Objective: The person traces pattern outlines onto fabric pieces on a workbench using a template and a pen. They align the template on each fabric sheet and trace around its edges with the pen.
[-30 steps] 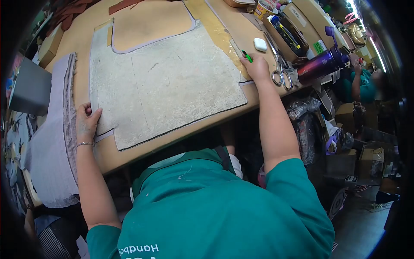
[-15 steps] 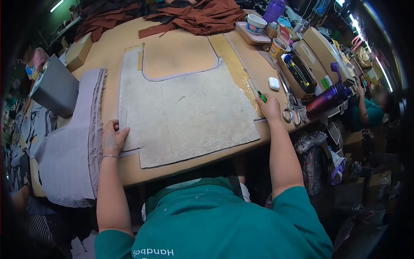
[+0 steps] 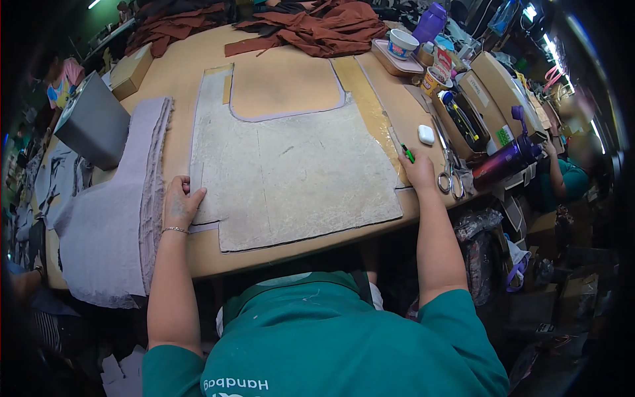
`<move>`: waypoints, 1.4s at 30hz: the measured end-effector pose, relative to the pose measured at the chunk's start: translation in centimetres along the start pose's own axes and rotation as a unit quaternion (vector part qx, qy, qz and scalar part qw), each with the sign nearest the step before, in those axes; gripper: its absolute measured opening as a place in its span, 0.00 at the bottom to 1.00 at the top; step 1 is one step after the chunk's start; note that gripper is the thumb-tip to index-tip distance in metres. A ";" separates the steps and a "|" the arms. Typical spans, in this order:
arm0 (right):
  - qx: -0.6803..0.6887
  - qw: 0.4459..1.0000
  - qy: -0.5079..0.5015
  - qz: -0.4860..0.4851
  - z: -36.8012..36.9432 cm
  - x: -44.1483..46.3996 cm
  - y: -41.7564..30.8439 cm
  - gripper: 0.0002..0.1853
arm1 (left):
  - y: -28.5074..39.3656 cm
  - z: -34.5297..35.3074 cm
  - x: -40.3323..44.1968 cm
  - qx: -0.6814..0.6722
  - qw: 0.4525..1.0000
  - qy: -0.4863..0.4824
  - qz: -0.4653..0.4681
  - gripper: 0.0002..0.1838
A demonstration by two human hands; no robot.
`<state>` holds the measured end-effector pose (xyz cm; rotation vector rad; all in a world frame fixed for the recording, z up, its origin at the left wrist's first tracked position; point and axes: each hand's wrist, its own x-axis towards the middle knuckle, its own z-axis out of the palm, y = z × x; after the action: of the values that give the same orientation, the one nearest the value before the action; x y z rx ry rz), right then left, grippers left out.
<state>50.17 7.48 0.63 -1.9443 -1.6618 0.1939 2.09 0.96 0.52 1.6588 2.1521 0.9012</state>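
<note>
A large whitish pattern template, scuffed and with a U-shaped cutout at its far side, lies flat on the tan table. Yellowish tape runs along its right arm. Light lilac fabric shows along its edges from underneath. My left hand is at the template's left edge, thumb resting on top and fingers curled at the rim. At the right edge my right hand is closed around a green pen, its tip pointing away from me beside the template.
Stacked lilac fabric and a grey metal block are on the left. Scissors, a white case, a purple bottle and a pen box line the right. Rust-coloured cloth lies at the far side.
The whole view has shifted slightly. Both hands keep their places at the template's edges, and the pen stays in my right hand.
</note>
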 end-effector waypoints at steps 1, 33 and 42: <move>0.001 1.000 0.001 0.001 0.1 0.0 0.1 0.13 | 0.0 0.0 0.0 -0.003 1.000 -0.003 -0.004 0.22; 0.108 0.984 0.138 -0.018 1.3 0.2 3.5 0.20 | -0.5 -1.1 0.2 -0.049 0.996 -0.065 -0.029 0.26; 0.395 0.919 -0.002 0.005 2.4 -6.0 -10.8 0.18 | -0.3 -5.6 1.7 0.180 0.950 -0.187 0.176 0.38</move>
<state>38.46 3.31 2.58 -1.3235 -1.2780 0.7467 -1.85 0.81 4.85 2.2267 1.8664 0.2316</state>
